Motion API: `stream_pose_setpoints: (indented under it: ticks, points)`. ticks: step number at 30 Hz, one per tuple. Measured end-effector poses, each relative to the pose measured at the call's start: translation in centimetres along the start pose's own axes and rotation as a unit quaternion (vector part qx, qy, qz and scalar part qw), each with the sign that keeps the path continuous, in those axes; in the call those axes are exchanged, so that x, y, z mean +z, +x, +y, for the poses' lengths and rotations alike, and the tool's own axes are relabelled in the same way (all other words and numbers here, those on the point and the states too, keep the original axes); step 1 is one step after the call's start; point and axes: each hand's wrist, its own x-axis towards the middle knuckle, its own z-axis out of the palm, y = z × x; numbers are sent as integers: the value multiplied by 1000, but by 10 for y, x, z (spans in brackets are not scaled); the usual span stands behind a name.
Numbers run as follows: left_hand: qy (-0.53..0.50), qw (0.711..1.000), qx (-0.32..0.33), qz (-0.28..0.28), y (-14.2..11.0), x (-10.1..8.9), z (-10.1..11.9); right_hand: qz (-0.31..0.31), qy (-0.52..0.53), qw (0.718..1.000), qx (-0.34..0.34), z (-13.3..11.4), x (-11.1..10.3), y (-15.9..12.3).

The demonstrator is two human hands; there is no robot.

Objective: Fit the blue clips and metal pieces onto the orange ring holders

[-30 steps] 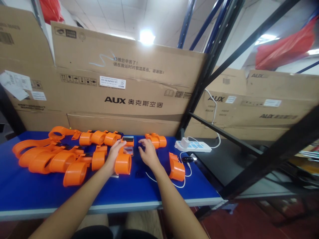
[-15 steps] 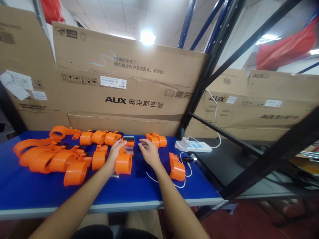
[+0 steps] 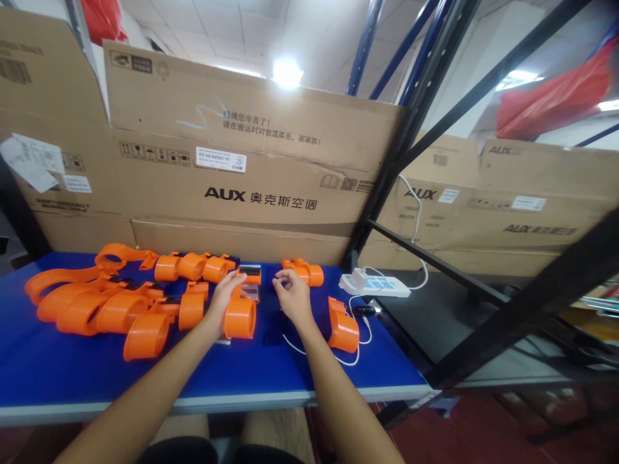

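My left hand (image 3: 226,298) is closed round an orange plastic part with a wide ring (image 3: 240,318) at its near end. The far end of that part carries a black strip (image 3: 250,270) and lies beside a grey metal piece, mostly covered. To the right, my right hand (image 3: 294,298) hovers over the blue tabletop with thumb and forefinger drawn together. Whatever they pinch, if anything, is too small to make out. Just behind it sits another orange ringed part (image 3: 309,274). A further orange part (image 3: 344,327) stands to the right of my right forearm.
Several orange ringed parts (image 3: 123,314) crowd the left of the blue table (image 3: 203,377), with a shorter row (image 3: 192,265) behind. A white power strip (image 3: 374,283) with white cables lies at the right. Cardboard (image 3: 261,164) walls the back; a black rack post (image 3: 387,180) rises beside it.
My right hand has shifted slightly to the right, its fingers drawn closer together. My left hand and the orange part in it have stayed put.
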Motion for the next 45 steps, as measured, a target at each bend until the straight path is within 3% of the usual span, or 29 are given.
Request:
stream_pose_setpoints:
  ticks: [9, 17, 26, 28, 32, 35, 38, 45]
  points:
    - [-2, 1000, -5, 15, 0, 2, 1, -7, 184, 979, 92, -3, 6, -3]
    - [1, 1000, -6, 13, 1, 3, 1, -14, 157, 981, 111, 2, 6, -4]
    - [-1, 1000, -6, 10, -1, 3, 2, -21, 30, 997, 68, 5, 2, -5]
    - [-1, 1000, -2, 11, 0, 3, 1, -19, 48, 996, 77, 3, 2, -5]
    - [7, 1000, -5, 14, 1, 1, 0, -4, 186, 978, 98, -8, 1, -3]
    - [3, 1000, -7, 12, 0, 2, 1, 8, 261, 962, 76, -20, 0, -3]
    - [-6, 1000, -4, 2, -2, 4, 2, -19, 287, 957, 42, -29, 3, -5]
    - [-24, 1000, -9, -3, -5, 6, 5, -66, 197, 977, -52, -28, 9, -9]
